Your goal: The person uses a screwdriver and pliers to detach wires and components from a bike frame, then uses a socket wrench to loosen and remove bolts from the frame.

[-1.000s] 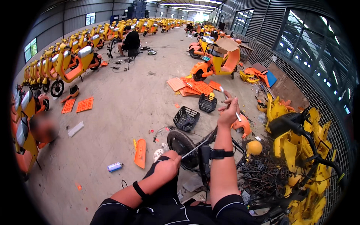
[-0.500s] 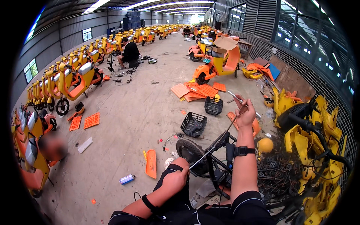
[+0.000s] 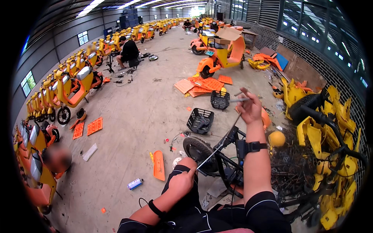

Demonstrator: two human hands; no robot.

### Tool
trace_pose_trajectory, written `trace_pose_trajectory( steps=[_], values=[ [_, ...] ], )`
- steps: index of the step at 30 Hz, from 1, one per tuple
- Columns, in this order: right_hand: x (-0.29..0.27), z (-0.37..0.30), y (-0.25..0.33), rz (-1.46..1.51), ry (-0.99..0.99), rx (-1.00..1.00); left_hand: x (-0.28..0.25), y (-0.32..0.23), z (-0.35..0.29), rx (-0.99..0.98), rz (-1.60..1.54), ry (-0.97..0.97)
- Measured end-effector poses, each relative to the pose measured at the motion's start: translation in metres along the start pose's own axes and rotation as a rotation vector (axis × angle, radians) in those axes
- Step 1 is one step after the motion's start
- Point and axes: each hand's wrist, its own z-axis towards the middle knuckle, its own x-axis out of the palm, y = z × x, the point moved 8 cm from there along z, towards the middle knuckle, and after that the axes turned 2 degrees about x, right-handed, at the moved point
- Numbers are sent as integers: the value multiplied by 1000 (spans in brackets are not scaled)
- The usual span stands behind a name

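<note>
A long thin metal T-handle wrench [image 3: 220, 147] runs slantwise between my hands. My left hand [image 3: 181, 183], by my knee, is closed round its near end. Higher up and to the right, my right hand [image 3: 250, 109] has its fingers curled at the grey crossbar on the far end; the bar looks slightly blurred. Beneath the wrench lies a black scooter frame [image 3: 230, 165] with a black-tyred wheel [image 3: 199, 153] at its left. The wrench's near tip is hidden in my left hand.
Two black baskets [image 3: 200, 121] and orange panels [image 3: 210, 84] lie ahead. A spray can [image 3: 135, 184] and an orange tray-like part [image 3: 158, 165] are on the floor at left. Yellow shells [image 3: 342, 134] and dark metal parts [image 3: 291, 171] pile up at right. Scooters line the left; a person [image 3: 129, 52] sits beyond.
The crossbar at my right hand has turned to a different angle, and my right fingers have shifted on it. My left hand stays closed on the near end. The whole view has tilted slightly.
</note>
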Motion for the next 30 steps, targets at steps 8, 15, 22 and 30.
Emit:
trace_pose_trajectory(
  steps=[8, 15, 22, 30],
  values=[
    [7, -32, 52, -1074, -1170, -1085, 11, 1, 4, 54, 13, -45],
    [67, -9, 44, -1917, -520, -633, 12, 0, 3, 64, 37, -117],
    [99, -21, 22, -2025, -575, -814, 10, -2, 0, 26, 88, -69],
    [103, -19, 17, -1856, -630, -1076, 10, -3, 5, 36, 27, -78]
  ],
)
